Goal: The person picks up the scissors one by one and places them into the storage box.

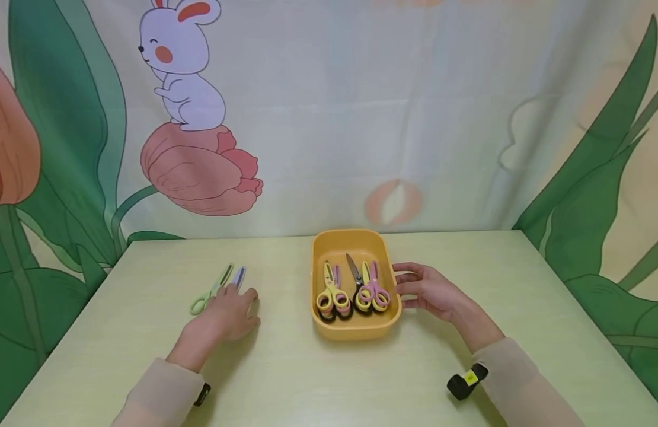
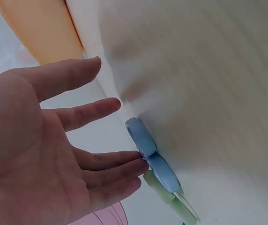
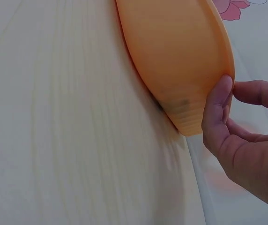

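Observation:
My left hand reaches over blue scissors. In the left wrist view its fingers are spread, and the lower fingertips touch or nearly touch the blue handles. Green scissors lie just left of the blue pair. A yellow-orange plastic box stands mid-table. Inside it lie several scissors, among them yellow scissors, pink scissors and black-handled scissors. My right hand is at the box's right side. In the right wrist view its fingertips touch the outer wall and rim.
The light wooden table ends at a hanging cloth backdrop printed with a rabbit and flowers. A black strapped device sits at the right wrist. The box's near edge is well back from the camera.

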`<state>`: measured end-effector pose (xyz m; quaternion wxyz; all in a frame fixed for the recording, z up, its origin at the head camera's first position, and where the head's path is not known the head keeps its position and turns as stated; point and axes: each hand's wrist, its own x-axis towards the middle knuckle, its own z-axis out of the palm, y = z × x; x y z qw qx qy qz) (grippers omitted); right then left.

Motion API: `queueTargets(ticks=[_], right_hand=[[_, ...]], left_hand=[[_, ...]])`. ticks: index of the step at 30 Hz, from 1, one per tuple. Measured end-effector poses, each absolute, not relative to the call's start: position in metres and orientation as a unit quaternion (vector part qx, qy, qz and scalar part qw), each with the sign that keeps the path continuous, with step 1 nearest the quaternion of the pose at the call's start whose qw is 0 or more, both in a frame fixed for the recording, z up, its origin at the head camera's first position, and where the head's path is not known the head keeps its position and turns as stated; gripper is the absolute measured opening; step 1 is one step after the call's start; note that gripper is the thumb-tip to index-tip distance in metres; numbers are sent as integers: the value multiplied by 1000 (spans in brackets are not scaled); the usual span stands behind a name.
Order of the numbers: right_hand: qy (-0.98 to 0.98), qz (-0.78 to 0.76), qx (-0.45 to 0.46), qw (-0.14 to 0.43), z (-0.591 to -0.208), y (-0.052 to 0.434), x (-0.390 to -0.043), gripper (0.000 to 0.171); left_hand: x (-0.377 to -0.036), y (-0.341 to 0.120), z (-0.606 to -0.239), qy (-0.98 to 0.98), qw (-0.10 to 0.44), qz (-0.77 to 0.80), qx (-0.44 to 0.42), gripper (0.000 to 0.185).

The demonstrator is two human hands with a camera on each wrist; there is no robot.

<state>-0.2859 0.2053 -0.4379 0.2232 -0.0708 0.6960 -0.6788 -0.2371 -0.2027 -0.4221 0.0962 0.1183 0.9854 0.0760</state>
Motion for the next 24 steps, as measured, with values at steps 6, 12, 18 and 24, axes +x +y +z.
queueTargets(ticks=[6,12,18,24], right_hand=[[699,-676,-68,224,-436,204,-286,61],[701,-674,-70,222,-438,205,-286,60],[700,-675,-69,222,-438,206,-287,61],[696,-679,-71,221,-440,206,-287,62]], left_hand=[[-237,-202,-420,985,100,76,120,47],[-239,-201,-420,985,105,72,118,48],[-242,-196,-421,983,107,86,122,47],[-246,-189,-422,982,107,89,130,43]])
